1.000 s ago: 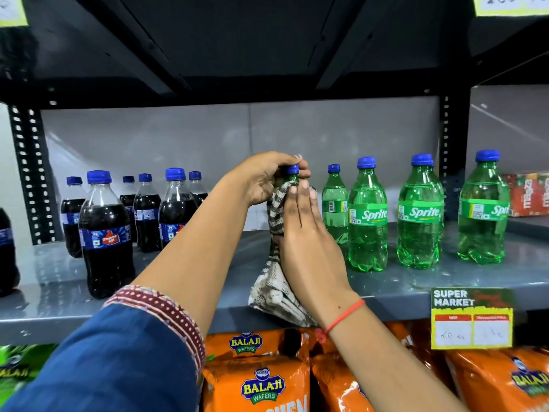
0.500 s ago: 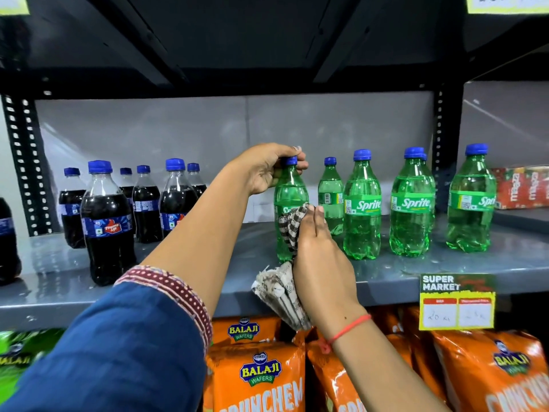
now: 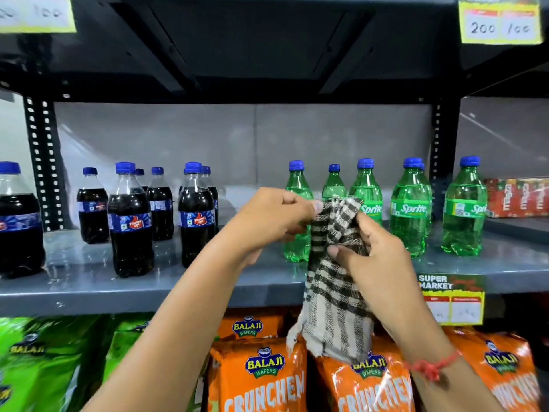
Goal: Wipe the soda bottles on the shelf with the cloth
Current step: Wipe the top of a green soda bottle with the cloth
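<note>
A checked black-and-white cloth (image 3: 335, 295) hangs in front of the grey shelf (image 3: 178, 281), held by both hands. My left hand (image 3: 273, 218) pinches its top edge. My right hand (image 3: 374, 257) grips its upper right side, thumb pressed on the fabric. Behind the cloth stands a row of green Sprite bottles with blue caps: the leftmost one (image 3: 297, 185) is partly hidden by my left hand, others (image 3: 411, 209) (image 3: 463, 209) stand free to the right. Neither hand touches a bottle.
Several dark cola bottles (image 3: 130, 221) (image 3: 196, 218) stand on the left half of the shelf. Orange wafer bags (image 3: 258, 379) and green bags (image 3: 38, 364) fill the shelf below. A price tag (image 3: 451, 298) hangs on the shelf edge. A red carton (image 3: 517, 197) sits far right.
My left hand let go of the Sprite bottle's cap and came down to the cloth. My right hand pulled the cloth off the bottle; both hands now hold it in front of the shelf.
</note>
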A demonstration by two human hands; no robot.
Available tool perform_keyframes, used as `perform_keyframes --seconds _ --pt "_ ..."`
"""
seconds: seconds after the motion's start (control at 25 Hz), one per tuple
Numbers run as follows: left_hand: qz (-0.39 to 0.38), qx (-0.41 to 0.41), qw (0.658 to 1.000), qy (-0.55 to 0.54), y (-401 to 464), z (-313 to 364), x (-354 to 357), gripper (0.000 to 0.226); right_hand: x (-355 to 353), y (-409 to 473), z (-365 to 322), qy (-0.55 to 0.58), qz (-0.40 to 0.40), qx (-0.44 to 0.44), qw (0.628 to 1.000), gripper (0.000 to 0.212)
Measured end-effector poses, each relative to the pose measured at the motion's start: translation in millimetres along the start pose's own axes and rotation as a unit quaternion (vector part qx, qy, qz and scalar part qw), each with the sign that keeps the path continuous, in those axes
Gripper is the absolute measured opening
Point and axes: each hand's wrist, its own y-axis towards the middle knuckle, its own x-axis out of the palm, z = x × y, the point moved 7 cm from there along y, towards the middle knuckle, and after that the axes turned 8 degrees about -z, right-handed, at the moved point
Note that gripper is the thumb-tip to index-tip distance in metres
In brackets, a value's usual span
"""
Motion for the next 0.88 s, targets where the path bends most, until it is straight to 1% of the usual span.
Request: perform_keyframes --seconds 0.04,0.08,0.16,0.2,0.28,0.36,0.4,0.48,0.52,0.56,0.68,0.72,0.8,0.84,0.88 --pt "-0.04 -0.018 0.997 -0.063 -9.7 -5.6 6.9 0.011 3.0 -2.4 -0.2 0.067 -0.03 0.004 0.997 0.038" --pt "-0.043 -0.024 0.994 -0.099 -16.3 -9.7 8.9 0.007 9.3 -5.2 -0.5 0.128 -0.069 0.006 0.989 0.039" --pt "0.007 -0.015 0.993 -0.113 -23.9 -14.3 4.2 0.005 25.4 -12.8 -2.7 0.22 -0.144 0.01 0.965 0.04" --pt "0.035 -0.01 0.994 -0.104 -27.6 -15.0 2.2 0.009 31.9 -16.5 -4.7 0.245 -0.166 0.009 0.955 0.035" --pt "0.084 -0.01 0.995 -0.052 -38.8 -16.2 -1.3 0.013 37.6 -19.2 -6.4 0.248 -0.169 0.004 0.954 0.021" --pt "0.113 -0.031 0.993 0.01 -53.1 -14.9 -4.2 0.015 35.3 -17.1 -4.0 0.178 -0.149 -0.001 0.973 0.025" --pt "0.113 -0.047 0.992 0.013 -60.7 -14.7 -5.0 0.016 35.0 -15.1 -2.9 0.151 -0.148 0.0 0.977 0.025" --pt "0.094 -0.08 0.992 -0.022 -76.5 -15.0 -3.0 0.016 37.7 -10.3 1.6 0.147 -0.168 0.009 0.975 0.017" --pt "0.097 -0.096 0.99 -0.035 -85.3 -14.3 -1.0 0.016 39.7 -9.5 5.1 0.151 -0.188 0.016 0.97 0.012" --pt "0.115 -0.112 0.986 -0.036 -95.6 -13.1 0.8 0.015 41.3 -10.7 8.0 0.154 -0.213 0.019 0.965 0.01" --pt "0.21 -0.138 0.968 0.001 -130.8 -6.9 4.4 0.015 39.1 -15.3 16.0 0.158 -0.258 0.023 0.953 0.005" --pt "0.244 -0.147 0.958 0.017 -144.3 -4.5 5.4 0.015 38.3 -17.2 17.1 0.173 -0.27 0.023 0.947 0.007" --pt "0.302 -0.164 0.939 0.032 -177.3 0.1 10.0 0.017 43.9 -26.4 18.5 0.206 -0.313 0.024 0.927 0.023" --pt "0.318 -0.168 0.933 0.034 -193.0 0.7 13.9 0.017 49.0 -32.2 20.3 0.229 -0.345 0.027 0.91 0.027" --pt "0.33 -0.177 0.927 0.034 -209.9 0.8 19.6 0.017 57.4 -41.7 20.9 0.259 -0.388 0.037 0.884 0.03"
